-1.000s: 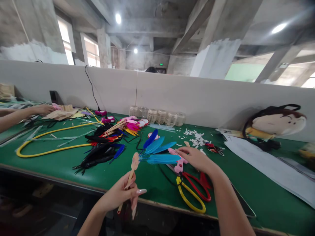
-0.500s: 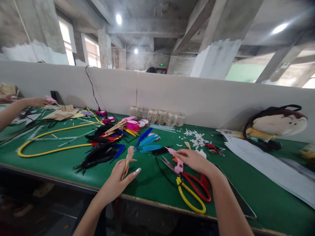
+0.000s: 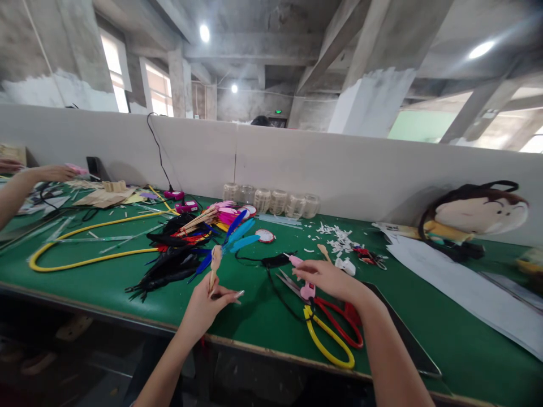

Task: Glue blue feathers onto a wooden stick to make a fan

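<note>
My left hand (image 3: 207, 304) is closed round a thin wooden stick (image 3: 214, 267) with blue feathers (image 3: 237, 234) fanned from its top, held upright over the green table (image 3: 254, 316). My right hand (image 3: 326, 278) rests on a pink glue gun (image 3: 306, 287) lying on the table, fingers curled over it. Just below it lie a pair of red scissors (image 3: 339, 322) and a pair of yellow scissors (image 3: 326, 347).
A pile of black, pink and blue feathers (image 3: 182, 249) lies left of centre beside a yellow hose loop (image 3: 80, 240). Clear jars (image 3: 271, 200) line the white partition. White scraps (image 3: 337, 237), a plush bag (image 3: 475, 217) and white sheets (image 3: 462, 288) are at right. Another person's hand (image 3: 46, 172) works at far left.
My left hand carried the feathered stick leftward toward the feather pile. My right hand drew back slightly and stayed on the glue gun. The other person's hand lifted at far left.
</note>
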The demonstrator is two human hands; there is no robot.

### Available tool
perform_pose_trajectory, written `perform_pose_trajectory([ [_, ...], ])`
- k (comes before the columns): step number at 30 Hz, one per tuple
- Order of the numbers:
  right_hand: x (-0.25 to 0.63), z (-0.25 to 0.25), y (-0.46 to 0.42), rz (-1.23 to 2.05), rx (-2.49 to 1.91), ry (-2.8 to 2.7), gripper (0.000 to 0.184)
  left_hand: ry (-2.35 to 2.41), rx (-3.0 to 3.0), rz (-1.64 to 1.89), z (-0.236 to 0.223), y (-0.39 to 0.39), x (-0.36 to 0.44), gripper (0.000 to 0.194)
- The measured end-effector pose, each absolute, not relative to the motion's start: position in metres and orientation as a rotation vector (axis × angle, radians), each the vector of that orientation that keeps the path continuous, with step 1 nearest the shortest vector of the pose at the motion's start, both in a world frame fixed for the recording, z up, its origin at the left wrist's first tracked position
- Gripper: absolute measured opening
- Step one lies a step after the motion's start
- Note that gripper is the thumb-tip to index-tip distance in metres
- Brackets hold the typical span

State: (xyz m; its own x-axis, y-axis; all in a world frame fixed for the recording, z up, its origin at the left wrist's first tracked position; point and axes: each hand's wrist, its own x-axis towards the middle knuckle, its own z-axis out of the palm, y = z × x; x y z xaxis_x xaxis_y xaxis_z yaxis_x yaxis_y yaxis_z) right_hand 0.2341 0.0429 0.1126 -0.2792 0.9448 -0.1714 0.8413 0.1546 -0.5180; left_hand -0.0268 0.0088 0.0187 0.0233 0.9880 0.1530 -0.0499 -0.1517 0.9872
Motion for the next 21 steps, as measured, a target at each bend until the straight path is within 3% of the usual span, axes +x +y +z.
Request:
perform_pose_trajectory([
  [4,0.204,0.111,0.034,1.047,-1.431,-2.417,0.044,1.031,1.226,1.291,0.022,0.005,-0.020,0.047],
  [8,0.164,0.098,0.029,1.198,-1.106,-2.435,0.071,0.971,1.157,1.299,0.023,0.005,-0.015,0.045],
  [11,0.144,0.084,0.032,1.311,-0.930,-2.352,0.061,0.951,1.147,1.336,0.024,0.006,-0.014,0.043],
  [14,0.138,0.075,0.037,1.430,-0.971,-2.205,0.038,0.964,1.154,1.394,0.026,0.007,-0.016,0.042],
  [21,0.151,0.088,0.036,1.489,-0.976,-2.140,0.032,1.042,1.053,1.463,0.031,0.007,-0.025,0.044],
])
